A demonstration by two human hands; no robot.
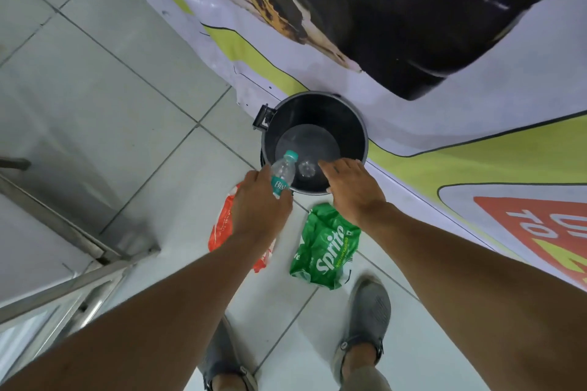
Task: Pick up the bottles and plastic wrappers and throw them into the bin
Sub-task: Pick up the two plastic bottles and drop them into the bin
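Note:
My left hand (259, 203) grips a clear plastic bottle (283, 173) with a teal cap and teal label, its top leaning over the near rim of the black bin (360, 133). Inside the bin, near its front wall, lies another clear bottle (306, 168). My right hand (352, 189) hovers over the bin's near rim with fingers spread and nothing in it. A green Sprite wrapper (325, 247) lies on the floor under my right wrist. An orange wrapper (222, 225) lies on the floor, partly hidden under my left hand and forearm.
The bin stands on pale floor tiles (111, 89) against a large printed banner (413, 25) spread along the right. A metal frame (63, 279) runs along the lower left. My two feet in grey sandals (368, 317) stand just behind the wrappers.

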